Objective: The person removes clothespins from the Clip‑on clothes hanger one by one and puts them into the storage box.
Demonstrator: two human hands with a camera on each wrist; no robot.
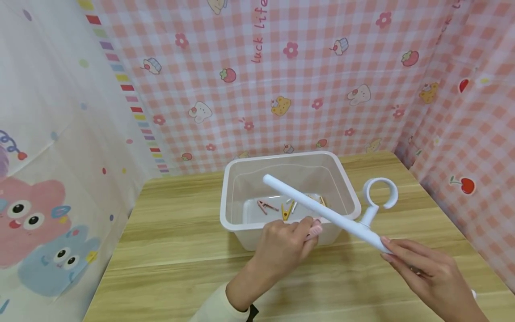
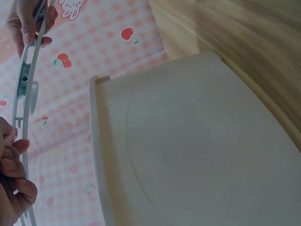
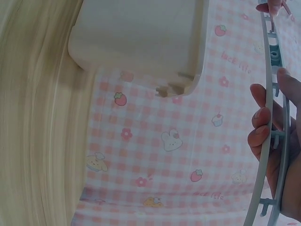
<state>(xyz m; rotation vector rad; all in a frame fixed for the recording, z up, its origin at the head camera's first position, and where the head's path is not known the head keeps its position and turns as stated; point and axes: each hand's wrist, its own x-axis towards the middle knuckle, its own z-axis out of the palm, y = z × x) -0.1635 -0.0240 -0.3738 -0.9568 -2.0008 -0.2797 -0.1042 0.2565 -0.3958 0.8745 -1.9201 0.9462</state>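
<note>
My right hand (image 1: 434, 273) grips a white plastic hanger (image 1: 310, 203) near its right end, and the bar slants up to the left above the bin. An open ring-shaped hook (image 1: 380, 192) stands up from the bar. My left hand (image 1: 281, 243) pinches a pink clothespin (image 1: 315, 230) just below the bar, at the bin's front rim. From beneath, the right wrist view shows the hanger's ribbed, hollow underside (image 3: 275, 89) with my right fingers around it. In the left wrist view, the left fingers (image 2: 16, 162) are curled close beside the hanger.
A white plastic bin (image 1: 231, 219) stands on the wood-grain table (image 1: 173, 250), behind my hands. Inside it lie several clothespins, among them a rose one (image 1: 267, 206) and a yellow one (image 1: 287, 211). Pink checked cloth (image 1: 249, 98) hangs behind and at the right.
</note>
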